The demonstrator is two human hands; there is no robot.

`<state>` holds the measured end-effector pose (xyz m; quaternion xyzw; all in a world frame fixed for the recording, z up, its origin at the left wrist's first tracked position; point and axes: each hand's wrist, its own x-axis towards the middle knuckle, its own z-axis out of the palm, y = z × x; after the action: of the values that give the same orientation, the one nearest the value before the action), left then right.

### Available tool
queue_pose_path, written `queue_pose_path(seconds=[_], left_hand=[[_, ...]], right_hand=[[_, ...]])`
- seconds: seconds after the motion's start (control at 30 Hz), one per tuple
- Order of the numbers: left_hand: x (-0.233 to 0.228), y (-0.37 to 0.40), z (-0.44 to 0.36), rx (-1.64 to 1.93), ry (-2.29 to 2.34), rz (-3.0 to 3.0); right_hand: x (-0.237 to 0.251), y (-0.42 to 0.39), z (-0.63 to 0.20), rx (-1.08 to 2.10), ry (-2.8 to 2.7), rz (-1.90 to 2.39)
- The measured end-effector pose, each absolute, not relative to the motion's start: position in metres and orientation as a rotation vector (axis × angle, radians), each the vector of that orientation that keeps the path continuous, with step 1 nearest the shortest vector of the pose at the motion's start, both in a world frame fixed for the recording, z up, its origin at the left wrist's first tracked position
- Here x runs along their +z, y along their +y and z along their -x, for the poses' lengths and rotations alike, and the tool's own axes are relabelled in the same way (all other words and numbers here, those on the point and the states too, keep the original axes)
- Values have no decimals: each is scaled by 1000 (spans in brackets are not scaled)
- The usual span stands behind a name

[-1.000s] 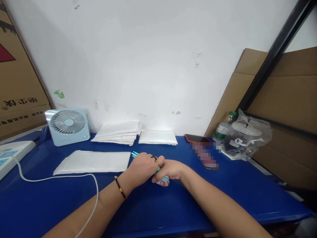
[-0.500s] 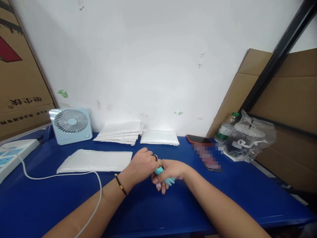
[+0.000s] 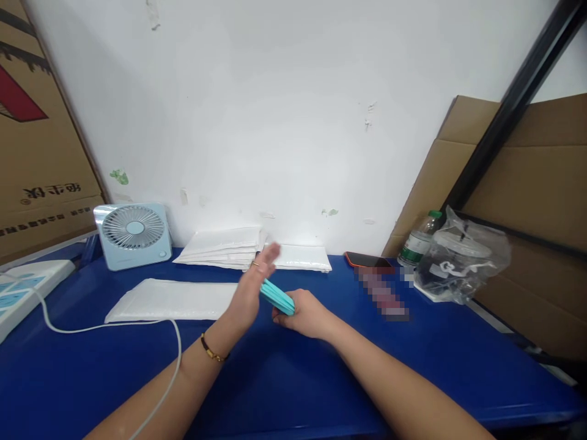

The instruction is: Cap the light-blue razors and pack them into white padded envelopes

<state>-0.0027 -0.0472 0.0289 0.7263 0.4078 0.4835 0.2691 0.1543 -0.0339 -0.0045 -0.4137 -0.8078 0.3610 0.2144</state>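
My right hand [image 3: 302, 315] grips a bundle of teal pen-like sticks [image 3: 277, 297] above the blue table [image 3: 321, 379], with the bundle pointing up and to the left. My left hand [image 3: 254, 284] is raised with its fingers straight and apart, its palm against the left end of the bundle. It wears a ring and a dark bracelet. A white padded envelope [image 3: 172, 299] lies flat on the table just left of my left hand.
A stack of white envelopes [image 3: 220, 247] and one more envelope [image 3: 298, 258] lie by the wall. A small fan [image 3: 132, 235] stands at the left, with a white cable [image 3: 110, 327] crossing the table. A phone [image 3: 367, 261], bottle [image 3: 417, 241] and bagged item [image 3: 458, 256] sit at the right.
My left hand let go of the bundle, opened and rose with its palm against the bundle's end. My right hand lifted and tilted the teal bundle upward.
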Motion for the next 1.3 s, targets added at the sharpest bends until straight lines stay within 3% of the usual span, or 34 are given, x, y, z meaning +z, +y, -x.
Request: queue_pose_path(seconds=[0.1, 0.2, 0.33, 0.47, 0.63, 0.87, 1.1, 1.3], left_hand=[[29, -46, 2, 1242, 1003, -1969], [30, -36, 20, 1216, 1288, -1994], [24, -29, 45, 502, 1983, -2128], [19, -37, 47, -79, 2054, -2238], [34, -59, 40, -41, 1709, -2431], [57, -77, 43, -131, 1382, -2211], [51, -42, 82, 63, 2189, -1939], [44, -41, 77, -131, 2043, -1933]], right_hand=[[-4, -33, -155, 901, -2301, 1154], [1, -26, -165, 806, -2251, 1182], [5, -14, -182, 692, -2171, 1315], [8, -8, -195, 599, -2165, 1386], [14, -5, -209, 424, -2207, 1407], [19, -2, -220, 250, -2240, 1611], [17, -4, -218, 33, -2280, 1736], [16, -1, -221, 3, -2286, 1712]])
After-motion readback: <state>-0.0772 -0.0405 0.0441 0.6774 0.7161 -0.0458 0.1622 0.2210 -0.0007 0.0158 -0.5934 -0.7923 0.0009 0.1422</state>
